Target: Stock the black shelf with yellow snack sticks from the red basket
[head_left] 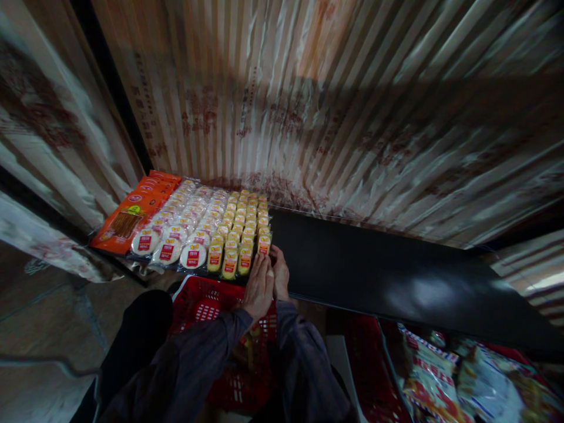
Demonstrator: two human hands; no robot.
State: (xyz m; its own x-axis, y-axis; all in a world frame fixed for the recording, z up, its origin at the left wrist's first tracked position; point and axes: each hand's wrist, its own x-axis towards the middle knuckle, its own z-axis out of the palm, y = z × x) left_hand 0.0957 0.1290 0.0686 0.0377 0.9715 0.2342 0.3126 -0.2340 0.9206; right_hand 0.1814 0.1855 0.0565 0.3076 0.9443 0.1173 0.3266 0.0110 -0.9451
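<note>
At the front end of the rightmost yellow row, both my hands meet around a small yellow snack packet [264, 242] with a red label. My left hand [258, 289] is at its lower front, fingers close together. Curled fingers of my right hand [281, 274] are at its right side; some fingertips are hidden. Just left of my hands stand several matching yellow packets [230, 262] in neat rows. Farther left are rows of round white packets [192, 255] with red labels, then overlapping orange bags [127, 220] at the shelf's left end.
The black shelf [352, 258] extends to the right. A red plastic basket [200, 288] with some yellow packets sits below my arms. At lower right, another red basket [368, 364] stands near bagged snacks [434, 373]. Striped printed sheeting [282, 106] hangs behind the shelf.
</note>
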